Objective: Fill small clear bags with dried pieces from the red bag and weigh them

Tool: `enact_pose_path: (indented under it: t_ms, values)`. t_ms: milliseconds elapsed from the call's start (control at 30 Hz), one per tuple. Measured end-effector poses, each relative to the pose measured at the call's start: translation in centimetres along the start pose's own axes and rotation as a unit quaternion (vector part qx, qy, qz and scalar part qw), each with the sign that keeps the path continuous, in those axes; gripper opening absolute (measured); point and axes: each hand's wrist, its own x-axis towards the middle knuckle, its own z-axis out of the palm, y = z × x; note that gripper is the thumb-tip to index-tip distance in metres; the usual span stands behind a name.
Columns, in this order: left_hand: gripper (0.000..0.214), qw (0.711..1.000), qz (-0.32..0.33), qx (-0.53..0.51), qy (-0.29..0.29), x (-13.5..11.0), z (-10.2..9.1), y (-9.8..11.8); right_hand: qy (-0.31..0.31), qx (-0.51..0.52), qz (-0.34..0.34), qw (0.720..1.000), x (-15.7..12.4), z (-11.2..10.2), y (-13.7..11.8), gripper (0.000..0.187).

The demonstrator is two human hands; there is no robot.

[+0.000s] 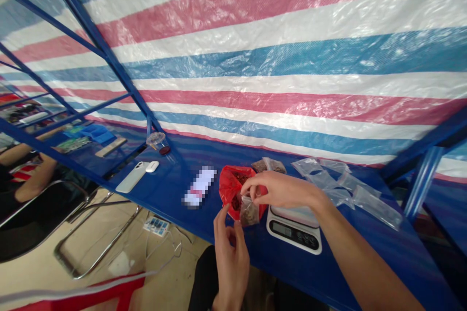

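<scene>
A red plastic bag (226, 182) stands with its mouth wide, loose brown bits inside. In front of it is a small clear plastic bag (250, 213), partly filled with brownish material. My right hand (272, 189) comes over the red bag from the right, fingers curled and closed at the clear bag's top edge; the exact grip is partly hidden. Just below and left, my left hand (230, 243) has thumb and forefinger apart, their tips beside the two bags. Whether they touch either bag I cannot tell. A white digital scale (295, 233) sits beneath my right wrist.
Behind the red bag lies a filled clear bag (272, 165). Several flat clear bags (375, 204) spread to the right. Leftward on the blue table (164, 209) are a blurred-out phone (200, 187), a pale phone (133, 177) and a plastic cup (158, 143). Another person's arm (38, 177) shows far left.
</scene>
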Motion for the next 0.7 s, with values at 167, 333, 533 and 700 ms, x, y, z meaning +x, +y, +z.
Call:
enact_pose_path:
  t_ms: [167,333,533,700]
  values:
    - [0.039,0.977,0.135,0.150,0.064,3.2,-1.6,-1.0,0.047,-0.022,0.053,0.997,-3.3,-2.4,-0.2,0.031]
    - [0.039,0.956,0.188,0.202,0.096,7.6,-2.0,-2.3,0.042,-0.059,0.185,0.980,-5.4,-4.2,3.5,0.038]
    - [0.038,0.943,0.222,0.237,0.075,9.7,-1.2,-3.8,0.089,-0.106,0.260,0.956,-6.2,-4.9,5.9,0.033]
    - [0.037,0.938,0.228,0.246,0.088,9.6,-1.1,-3.8,0.134,-0.084,0.269,0.950,-8.0,-5.7,4.9,0.029]
